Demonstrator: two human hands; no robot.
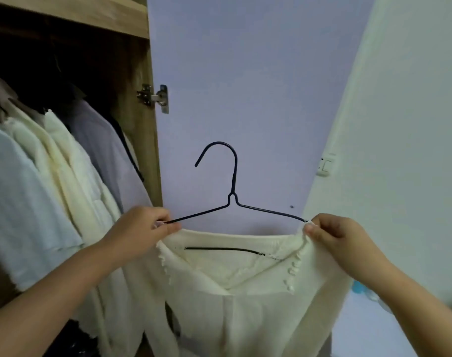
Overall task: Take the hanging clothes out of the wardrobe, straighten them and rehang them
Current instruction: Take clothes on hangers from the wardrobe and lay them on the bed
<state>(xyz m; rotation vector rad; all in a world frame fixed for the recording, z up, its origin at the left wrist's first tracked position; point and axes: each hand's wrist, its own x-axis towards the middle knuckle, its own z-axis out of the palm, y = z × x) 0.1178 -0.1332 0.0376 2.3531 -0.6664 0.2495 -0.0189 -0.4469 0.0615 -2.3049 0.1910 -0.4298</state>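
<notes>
A cream knit garment (pixel 248 300) with small buttons hangs from a dark wire hanger (pixel 232 191) that I hold up in front of the open wardrobe door (pixel 245 86). My left hand (pixel 142 231) pinches the garment's left shoulder at the hanger's left end. At the hanger's right end my right hand (pixel 333 234) pinches the right shoulder. The hook points up and left, free of any rail. The hanger's bottom bar shows through the neckline.
Inside the wardrobe (pixel 132 24) on the left hang several pale garments (pixel 54 176), cream, white and lilac. A metal hinge (pixel 155 97) sits on the door edge. A white wall (pixel 413 124) with a light switch (pixel 325 166) stands on the right.
</notes>
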